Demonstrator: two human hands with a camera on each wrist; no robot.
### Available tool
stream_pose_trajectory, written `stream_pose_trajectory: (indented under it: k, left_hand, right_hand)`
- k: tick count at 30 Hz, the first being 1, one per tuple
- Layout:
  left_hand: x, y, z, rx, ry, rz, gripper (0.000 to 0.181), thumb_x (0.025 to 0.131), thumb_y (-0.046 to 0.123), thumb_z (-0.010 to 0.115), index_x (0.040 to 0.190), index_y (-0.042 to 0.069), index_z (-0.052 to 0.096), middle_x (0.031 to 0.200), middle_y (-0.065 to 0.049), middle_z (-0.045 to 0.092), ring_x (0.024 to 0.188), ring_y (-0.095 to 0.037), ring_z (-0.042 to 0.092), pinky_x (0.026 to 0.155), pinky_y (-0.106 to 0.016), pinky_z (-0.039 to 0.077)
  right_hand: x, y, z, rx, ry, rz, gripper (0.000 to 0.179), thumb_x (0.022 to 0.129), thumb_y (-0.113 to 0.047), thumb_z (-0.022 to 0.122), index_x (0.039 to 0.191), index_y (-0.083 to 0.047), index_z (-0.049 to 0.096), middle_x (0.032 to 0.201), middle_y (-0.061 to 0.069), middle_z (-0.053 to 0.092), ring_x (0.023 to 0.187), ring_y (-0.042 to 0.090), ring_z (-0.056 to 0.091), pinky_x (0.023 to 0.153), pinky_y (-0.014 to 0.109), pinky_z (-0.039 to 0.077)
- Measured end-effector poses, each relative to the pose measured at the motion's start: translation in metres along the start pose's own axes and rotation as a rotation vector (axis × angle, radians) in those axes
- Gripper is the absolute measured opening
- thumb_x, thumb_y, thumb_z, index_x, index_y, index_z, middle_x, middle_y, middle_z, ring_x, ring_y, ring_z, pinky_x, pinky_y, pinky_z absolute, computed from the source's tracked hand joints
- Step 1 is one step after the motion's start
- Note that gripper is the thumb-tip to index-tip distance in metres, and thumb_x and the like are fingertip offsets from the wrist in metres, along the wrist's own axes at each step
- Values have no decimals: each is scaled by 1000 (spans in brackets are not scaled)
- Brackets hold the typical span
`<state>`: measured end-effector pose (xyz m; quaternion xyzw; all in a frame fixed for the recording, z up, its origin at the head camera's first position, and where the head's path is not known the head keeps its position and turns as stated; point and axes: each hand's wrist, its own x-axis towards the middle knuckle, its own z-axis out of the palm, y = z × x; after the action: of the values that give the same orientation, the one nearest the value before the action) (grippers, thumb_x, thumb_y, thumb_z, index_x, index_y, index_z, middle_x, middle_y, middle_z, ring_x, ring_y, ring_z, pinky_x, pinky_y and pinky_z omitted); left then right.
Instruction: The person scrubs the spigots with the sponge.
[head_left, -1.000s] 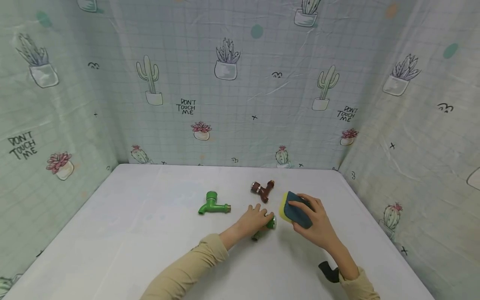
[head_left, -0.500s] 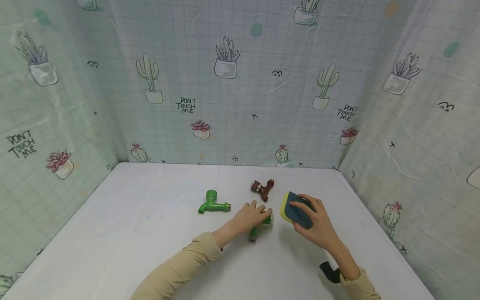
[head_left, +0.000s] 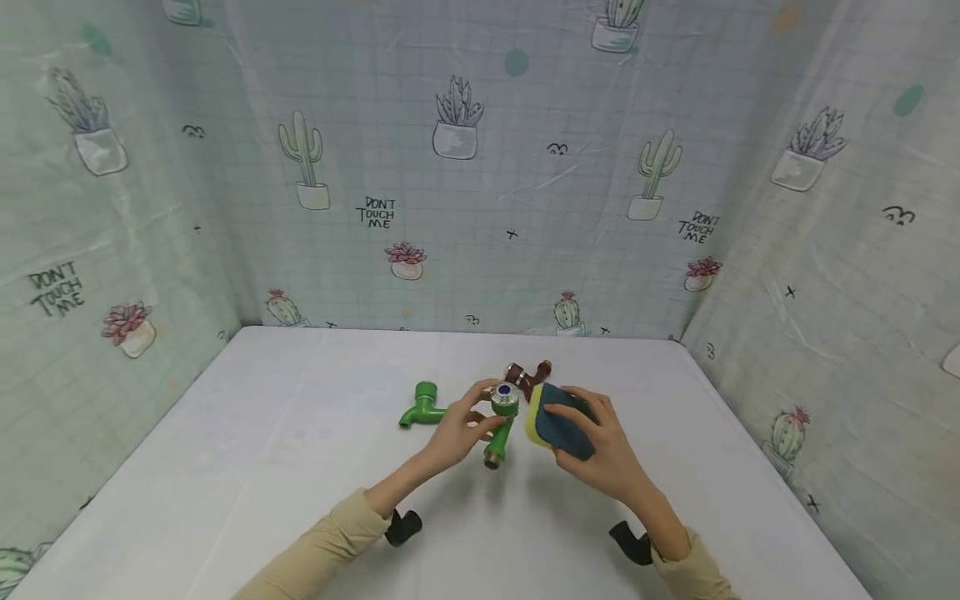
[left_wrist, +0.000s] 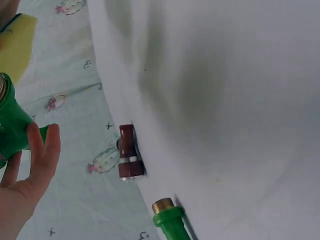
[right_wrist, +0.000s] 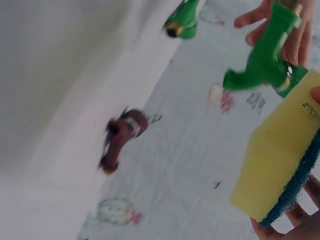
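Between the fingers and thumb of my left hand [head_left: 453, 432] is a green tap [head_left: 499, 437], raised over the table, its chrome-topped knob up and threaded end toward me in the head view. The right wrist view shows its spout [right_wrist: 242, 79] pointing left. My right hand [head_left: 611, 458] grips a sponge [head_left: 561, 423], dark blue on its scouring side and yellow on the other. The sponge's yellow side [right_wrist: 270, 155] faces the held tap, close beside it. In the left wrist view, fingers [left_wrist: 45, 160] support the tap body [left_wrist: 12, 125].
A second green tap [head_left: 423, 407] lies on the white table [head_left: 300, 467], left of the held one and partly behind the left hand. Behind both hands lies a brown tap [head_left: 538, 379]. Cactus-printed cloth [head_left: 487, 200] encloses the table's back and sides.
The left hand has picked the green tap up from the table and turned it, knob upward. My right hand has brought the sponge left, nearer to the tap.
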<state>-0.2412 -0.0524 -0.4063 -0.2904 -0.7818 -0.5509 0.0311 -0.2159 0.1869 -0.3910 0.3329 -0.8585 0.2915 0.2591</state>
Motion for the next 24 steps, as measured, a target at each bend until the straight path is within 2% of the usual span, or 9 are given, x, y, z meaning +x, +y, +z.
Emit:
stream_pose_trajectory:
  k: [4, 7, 9, 12, 16, 20, 22, 24]
  left_hand:
    - [-11, 10, -9, -312, 17, -179, 53, 89, 16, 55, 135, 19, 30, 125, -23, 43, 95, -29, 62, 74, -34, 55]
    - [-20, 18, -16, -465, 15, -288, 56, 90, 24, 52, 138, 17, 25, 128, -26, 42, 103, -31, 59, 81, -39, 53]
    - [-26, 22, -21, -538, 14, -333, 58, 92, 30, 48, 140, 13, 20, 131, -29, 40, 106, -35, 57, 84, -42, 51]
    - [-33, 26, -25, -587, 46, -399, 58, 92, 38, 43, 138, 10, 21, 130, -31, 39, 107, -39, 55, 82, -44, 52]
    - [-38, 26, -27, -582, 102, -463, 57, 91, 42, 44, 132, 6, 30, 124, -28, 44, 101, -39, 58, 76, -45, 53]
    - [-41, 23, -33, -581, 128, -490, 60, 90, 45, 45, 130, 3, 32, 118, -25, 48, 97, -39, 60, 74, -46, 53]
    - [-44, 21, -35, -591, 141, -500, 60, 89, 45, 45, 130, 2, 32, 116, -23, 49, 96, -39, 60, 74, -46, 53]
    - [-46, 18, -36, -600, 150, -507, 60, 90, 45, 44, 130, 2, 31, 114, -22, 49, 95, -39, 61, 74, -46, 53]
  right_hand:
    - [13, -15, 11, 29, -1, -48, 56, 67, -14, 72, 118, -26, 54, 132, 8, 40, 114, 20, 34, 78, 46, 49]
    - [19, -23, 18, 33, 6, -81, 57, 67, -16, 71, 119, -27, 53, 132, 8, 40, 113, 19, 35, 78, 45, 49]
    - [20, -26, 23, 23, 8, -102, 57, 67, -18, 71, 120, -27, 52, 132, 8, 40, 113, 19, 34, 78, 43, 50]
    - [23, -29, 29, -15, 7, -141, 58, 67, -20, 71, 121, -29, 51, 132, 9, 40, 112, 19, 35, 79, 42, 50]
    - [28, -28, 35, -79, 15, -183, 58, 66, -21, 72, 120, -28, 52, 130, 10, 43, 109, 21, 38, 79, 46, 47]
    - [34, -14, 35, -152, 60, -160, 59, 64, -18, 74, 119, -27, 54, 127, 12, 46, 107, 25, 41, 79, 49, 44]
    - [35, -9, 35, -146, 73, -142, 60, 63, -15, 75, 118, -27, 54, 127, 12, 46, 107, 25, 40, 80, 50, 44]
    - [35, -12, 34, -84, 56, -166, 61, 63, -13, 75, 118, -27, 54, 128, 12, 45, 110, 24, 39, 81, 50, 44]
